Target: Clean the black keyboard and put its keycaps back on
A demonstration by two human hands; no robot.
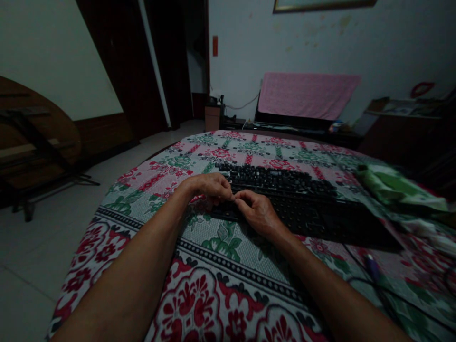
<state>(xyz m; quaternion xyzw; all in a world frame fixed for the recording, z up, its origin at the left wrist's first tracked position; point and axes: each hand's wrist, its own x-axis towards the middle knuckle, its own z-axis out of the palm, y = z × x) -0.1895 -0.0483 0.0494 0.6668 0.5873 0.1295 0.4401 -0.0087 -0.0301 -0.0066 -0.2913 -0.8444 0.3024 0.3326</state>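
Note:
My left hand point(214, 185) and my right hand point(259, 210) meet fingertip to fingertip over the left part of a black keyboard point(351, 222). Both are closed in a pinch. Whatever sits between the fingertips is too small and dark to make out. The keyboard lies flat, its key area showing rows of bare sockets, with a smooth dark panel at its right. Just behind it, many loose black keycaps point(281, 179) lie in a long heap. My hands cover the keyboard's left end in part.
A flowered cloth point(221, 242) covers the surface under the keyboard. A dark cable point(402, 297) runs at the right, near a green and white bag point(399, 190). Farther off are a pink towel point(308, 95) over a dark object and a folded round table point(35, 128).

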